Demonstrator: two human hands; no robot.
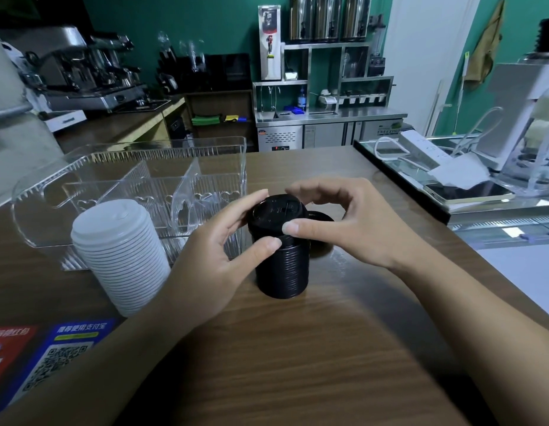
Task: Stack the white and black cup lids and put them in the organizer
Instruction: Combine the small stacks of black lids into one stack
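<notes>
Standing upright near the middle of the wooden worktop (297, 348), the black lid stack (280, 259) is being steadied at its top: the left hand (214, 256) is curling thumb and fingers around the upper lids from the left, and the right hand (343, 222) is pressing its thumb against the rim while its fingers are arching over the far side, so both are gripping the stack's upper part. Thin moulded plastic like this is likely feeling very light and slightly springy, with smooth ribbed sides that can be slipping, and a tall nested column is probably wanting to lean or split, so taking hold low around the body with a second hand capping the top is looking safer than lifting by the top lids alone. The white lid stack (122, 256) is standing just left of it, close in front of the clear organizer (205, 155), whose dividers are forming compartments that are hard to read through the transparent walls. 1 more black lid (320, 217) is lying behind the stack, mostly hidden by the right hand; whether others are lying there cannot be told.
</notes>
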